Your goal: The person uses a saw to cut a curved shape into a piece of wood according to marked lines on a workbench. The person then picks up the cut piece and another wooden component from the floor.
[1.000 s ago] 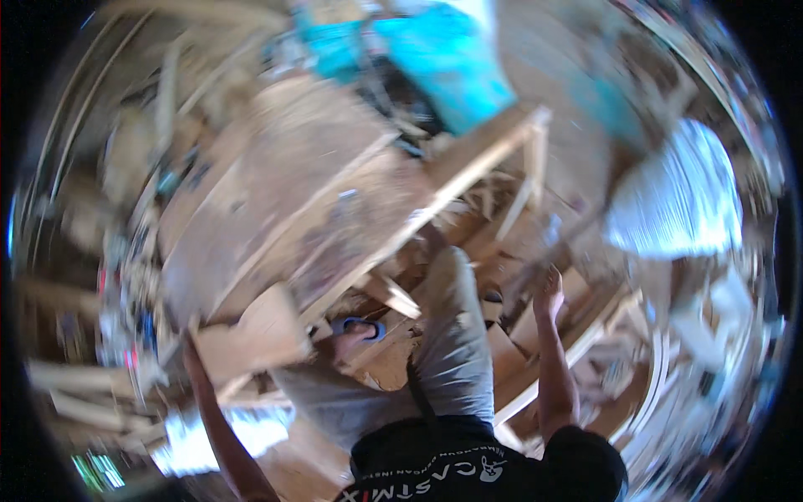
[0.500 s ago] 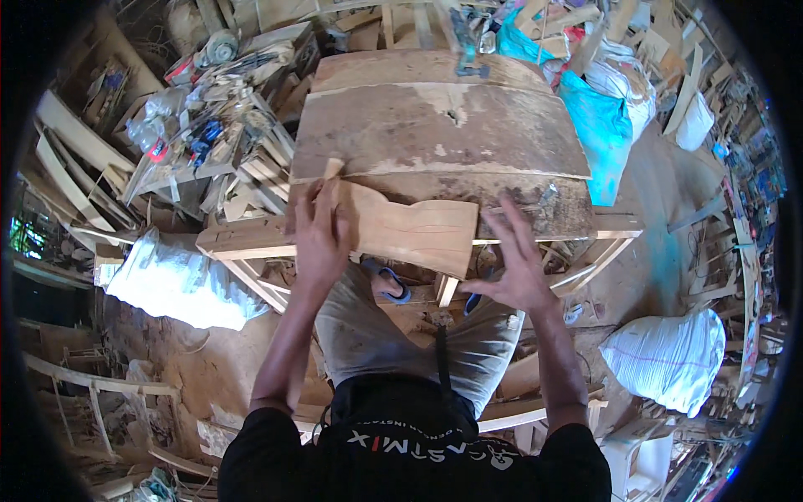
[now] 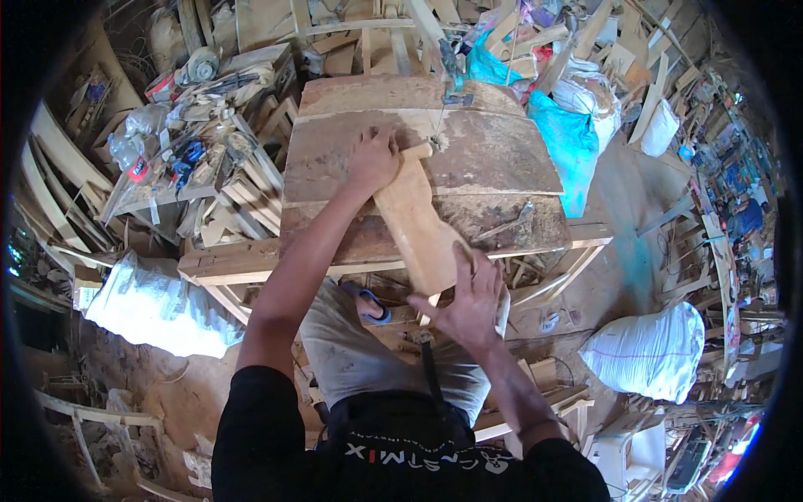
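A flat wooden board [image 3: 416, 224] with one wavy edge lies slantwise on the worn wooden work table [image 3: 335, 138], its near end jutting past the front edge. My left hand [image 3: 374, 159] grips its far left part, fingers partly hidden behind the wood. At the near end, my right hand [image 3: 468, 297] holds the corner, thumb on one side and fingers on the other. A small peg-like end [image 3: 416, 152] of the board points right, close to a thin upright saw blade [image 3: 439, 125]. Above the blade is a metal holder [image 3: 456, 94] on a wooden arm.
A short stick [image 3: 506, 224] lies on the table's right part. To the left stands a bench piled with wood scraps, a plastic bottle [image 3: 130, 159] and a blue tool [image 3: 188, 159]. A turquoise sack [image 3: 565, 151] and a white sack [image 3: 648, 351] are at right.
The board has turned from crosswise to pointing away from me, and its far end has moved toward the blade. My left hand reached farther forward; my right hand came nearer and left.
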Demonstrator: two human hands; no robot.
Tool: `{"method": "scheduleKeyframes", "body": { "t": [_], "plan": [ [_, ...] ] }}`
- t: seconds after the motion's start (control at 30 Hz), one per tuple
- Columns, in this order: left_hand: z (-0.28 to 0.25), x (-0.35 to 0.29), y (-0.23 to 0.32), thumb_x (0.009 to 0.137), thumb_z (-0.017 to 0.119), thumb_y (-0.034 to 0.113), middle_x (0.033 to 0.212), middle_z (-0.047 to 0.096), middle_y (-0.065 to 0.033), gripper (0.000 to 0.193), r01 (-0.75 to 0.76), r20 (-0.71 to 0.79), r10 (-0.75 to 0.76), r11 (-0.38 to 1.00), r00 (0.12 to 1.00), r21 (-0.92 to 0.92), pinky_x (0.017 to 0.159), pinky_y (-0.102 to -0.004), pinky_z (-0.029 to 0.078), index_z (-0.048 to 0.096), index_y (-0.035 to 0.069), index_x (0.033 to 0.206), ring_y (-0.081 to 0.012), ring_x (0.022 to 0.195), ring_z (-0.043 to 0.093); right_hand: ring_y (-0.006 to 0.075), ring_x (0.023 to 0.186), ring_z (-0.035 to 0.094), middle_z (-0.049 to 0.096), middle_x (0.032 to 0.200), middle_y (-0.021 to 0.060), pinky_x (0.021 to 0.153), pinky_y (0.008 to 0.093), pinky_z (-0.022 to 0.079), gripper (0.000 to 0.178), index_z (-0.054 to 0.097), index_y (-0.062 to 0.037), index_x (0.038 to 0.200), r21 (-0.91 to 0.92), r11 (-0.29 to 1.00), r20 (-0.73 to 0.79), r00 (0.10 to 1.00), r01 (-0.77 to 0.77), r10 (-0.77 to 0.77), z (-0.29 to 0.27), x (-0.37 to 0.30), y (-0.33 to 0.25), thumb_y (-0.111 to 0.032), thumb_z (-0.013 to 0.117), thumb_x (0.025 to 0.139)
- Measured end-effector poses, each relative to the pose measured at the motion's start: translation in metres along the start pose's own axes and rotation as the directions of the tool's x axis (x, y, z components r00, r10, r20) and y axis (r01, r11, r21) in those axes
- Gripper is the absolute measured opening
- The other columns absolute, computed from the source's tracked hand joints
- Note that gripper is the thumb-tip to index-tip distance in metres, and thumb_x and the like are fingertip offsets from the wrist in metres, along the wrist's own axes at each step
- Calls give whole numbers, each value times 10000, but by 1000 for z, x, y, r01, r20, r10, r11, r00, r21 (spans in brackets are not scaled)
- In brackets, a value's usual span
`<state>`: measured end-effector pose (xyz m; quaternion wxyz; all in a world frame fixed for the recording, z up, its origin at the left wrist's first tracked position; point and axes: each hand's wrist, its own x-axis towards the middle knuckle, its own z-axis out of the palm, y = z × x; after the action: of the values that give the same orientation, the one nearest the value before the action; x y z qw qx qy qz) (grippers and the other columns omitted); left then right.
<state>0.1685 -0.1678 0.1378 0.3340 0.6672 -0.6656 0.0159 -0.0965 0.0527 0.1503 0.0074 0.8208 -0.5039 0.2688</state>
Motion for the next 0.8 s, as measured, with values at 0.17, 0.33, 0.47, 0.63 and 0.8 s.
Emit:
{"method": "scheduleKeyframes", "body": {
  "t": [0.17, 0.33, 0.47, 0.63, 0.8],
  "plan": [
    [18, 33, 26, 995, 548, 271, 1627, 355, -337, 681, 67, 268, -99, 990, 958, 125, 1288, -643, 172, 364, 94, 1626, -551, 1547, 268, 526, 1531, 292, 306, 1628, 344, 1276, 627, 225, 1264, 353, 59, 1584, 130, 987, 177, 977, 98, -120, -14, 20, -6, -694, 867, 709],
    [32, 50, 34, 1003, 515, 272, 1654, 339, -314, 671, 110, 266, -134, 989, 955, 103, 1297, -627, 174, 367, 108, 1637, -530, 1566, 249, 551, 1542, 263, 248, 1630, 407, 1268, 623, 248, 1278, 322, 144, 1564, 96, 985, 223, 962, 140, -159, -5, 44, -13, -755, 780, 780],
    [43, 67, 32, 1016, 495, 290, 1681, 311, -296, 669, 117, 277, -152, 984, 949, 137, 1299, -623, 170, 359, 113, 1646, -514, 1578, 233, 563, 1533, 276, 234, 1634, 414, 1250, 617, 296, 1344, 316, 127, 1575, 169, 980, 239, 960, 107, -146, 5, 66, -2, -798, 788, 722],
    [48, 72, 39, 1030, 479, 319, 1700, 279, -293, 665, 131, 312, -168, 982, 935, 134, 1300, -619, 169, 353, 107, 1648, -513, 1588, 210, 528, 1442, 431, 329, 1596, 348, 1237, 601, 340, 1383, 373, 90, 1559, 84, 986, 234, 959, 144, -160, 7, 82, 14, -821, 844, 631],
    [52, 85, 36, 1022, 487, 334, 1702, 276, -291, 676, 122, 323, -166, 980, 932, 155, 1295, -628, 175, 353, 103, 1643, -516, 1586, 213, 506, 1372, 491, 401, 1560, 288, 1211, 604, 366, 1369, 396, 64, 1559, 101, 978, 177, 964, 184, -200, 14, 94, 26, -794, 864, 601]
  ]
}}
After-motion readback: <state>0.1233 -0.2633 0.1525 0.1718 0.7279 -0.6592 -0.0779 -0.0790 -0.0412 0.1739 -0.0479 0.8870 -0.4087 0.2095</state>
